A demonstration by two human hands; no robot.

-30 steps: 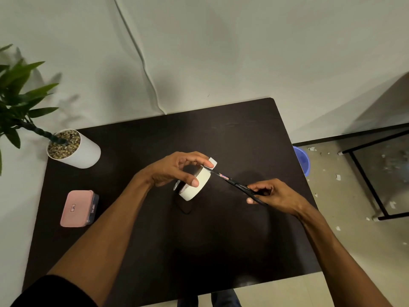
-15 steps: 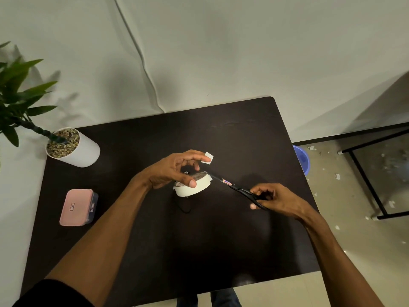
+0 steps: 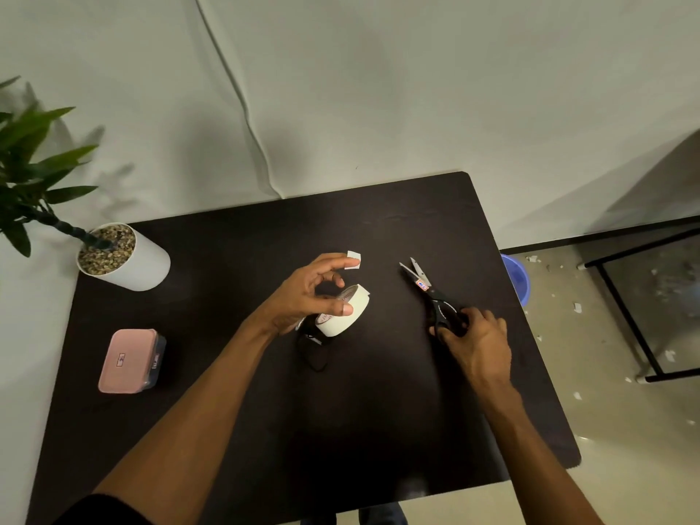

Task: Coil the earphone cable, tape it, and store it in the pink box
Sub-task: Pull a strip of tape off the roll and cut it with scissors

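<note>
My left hand (image 3: 307, 293) holds the white tape roll (image 3: 346, 316) between thumb and fingers at the middle of the black table (image 3: 227, 430). A small cut piece of tape (image 3: 354, 260) sticks to its index fingertip. Under the roll lies the dark coiled earphone cable (image 3: 314, 354), partly hidden by the hand. My right hand (image 3: 473, 339) grips the handles of the black scissors (image 3: 424, 284), whose blades are apart and rest on the table to the right of the roll. The pink box (image 3: 127, 359) sits closed at the left.
A white pot (image 3: 144, 265) with pebbles and a green plant stands at the table's back left corner. A blue bucket (image 3: 517, 276) is on the floor past the right edge, and a black metal frame (image 3: 636, 323) stands further right.
The scissors have pulled away from the roll to the right and come down onto the table. The cut piece of tape stays on my left index finger, and the roll has tilted up.
</note>
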